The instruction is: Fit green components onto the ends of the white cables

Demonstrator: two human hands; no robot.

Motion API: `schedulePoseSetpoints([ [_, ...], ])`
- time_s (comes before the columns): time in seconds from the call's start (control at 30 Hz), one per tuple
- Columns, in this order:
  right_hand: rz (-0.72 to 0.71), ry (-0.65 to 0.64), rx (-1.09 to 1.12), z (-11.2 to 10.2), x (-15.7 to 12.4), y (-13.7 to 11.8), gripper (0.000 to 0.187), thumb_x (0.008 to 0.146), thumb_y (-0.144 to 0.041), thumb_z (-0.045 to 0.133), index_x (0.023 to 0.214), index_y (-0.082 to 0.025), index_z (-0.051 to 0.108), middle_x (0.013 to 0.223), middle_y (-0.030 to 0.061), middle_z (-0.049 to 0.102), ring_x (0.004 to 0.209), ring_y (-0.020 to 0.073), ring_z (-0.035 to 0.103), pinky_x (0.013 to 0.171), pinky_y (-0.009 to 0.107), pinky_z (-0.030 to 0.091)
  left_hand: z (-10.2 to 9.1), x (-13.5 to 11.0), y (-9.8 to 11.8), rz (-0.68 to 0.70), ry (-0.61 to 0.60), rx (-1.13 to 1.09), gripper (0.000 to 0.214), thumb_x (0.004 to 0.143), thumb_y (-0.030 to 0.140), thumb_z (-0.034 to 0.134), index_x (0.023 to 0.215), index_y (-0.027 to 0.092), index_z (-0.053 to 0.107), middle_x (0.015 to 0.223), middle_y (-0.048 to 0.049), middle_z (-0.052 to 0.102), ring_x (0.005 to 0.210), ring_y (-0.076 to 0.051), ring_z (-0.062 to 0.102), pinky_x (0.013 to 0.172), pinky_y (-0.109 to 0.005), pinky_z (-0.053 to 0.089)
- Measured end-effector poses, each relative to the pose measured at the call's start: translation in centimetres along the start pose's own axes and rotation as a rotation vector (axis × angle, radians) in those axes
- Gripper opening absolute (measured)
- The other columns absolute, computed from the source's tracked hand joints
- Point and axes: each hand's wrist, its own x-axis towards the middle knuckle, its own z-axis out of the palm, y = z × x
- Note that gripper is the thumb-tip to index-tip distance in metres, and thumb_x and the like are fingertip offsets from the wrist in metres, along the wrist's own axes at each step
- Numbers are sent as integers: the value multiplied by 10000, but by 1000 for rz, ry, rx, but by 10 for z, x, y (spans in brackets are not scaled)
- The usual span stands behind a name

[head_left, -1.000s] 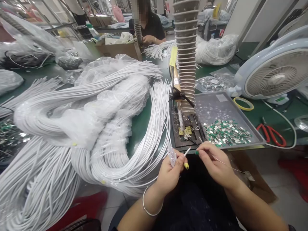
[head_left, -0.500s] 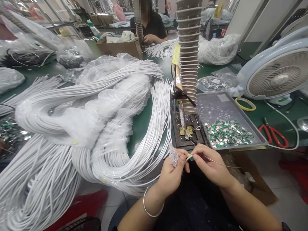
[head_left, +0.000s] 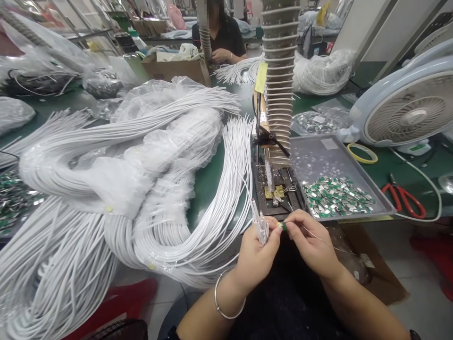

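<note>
My left hand (head_left: 256, 252) grips a small bundle of white cable ends (head_left: 261, 227), which stick up out of the fingers. My right hand (head_left: 311, 241) pinches a tiny green-and-silver piece (head_left: 283, 226) between finger and thumb, right against the left fingertips. A thin wire (head_left: 327, 245) trails from my right hand toward the lower right. Fingers hide most of the small piece. Just beyond my hands stands a dark soldering jig (head_left: 274, 191), not touched by either hand.
Large coils of white cable (head_left: 106, 189) in clear plastic fill the left of the green bench. At right, a grey tray (head_left: 318, 156) holds green-and-silver pieces (head_left: 338, 198). A ribbed fume hose (head_left: 279, 85), fan (head_left: 410, 113) and red-handled scissors (head_left: 403, 200) stand nearby. A co-worker (head_left: 219, 42) works beyond.
My hands have drawn together. The green piece in my right hand has moved left from beside the jig and now meets the cable ends held in my left hand.
</note>
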Motion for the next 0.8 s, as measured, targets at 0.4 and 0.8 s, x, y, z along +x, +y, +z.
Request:
schedulePoseSetpoints([
  [0.4, 39, 146, 116, 13, 3, 1, 40, 862, -221, 513, 881, -213, 547, 687, -21, 545, 556, 99, 585, 535, 231, 522, 7, 6, 0, -102, 80, -285, 262, 813, 380, 571, 689, 166, 486, 641, 28, 481, 463, -50, 377, 469, -214, 315],
  [0.8, 17, 143, 56, 15, 4, 2, 56, 853, -218, 522, 806, -212, 551, 709, -10, 532, 575, 104, 548, 526, 230, 487, 9, 7, 3, -112, 154, -251, 191, 774, 276, 606, 625, 159, 578, 884, -50, 579, 649, -97, 505, 549, -224, 381],
])
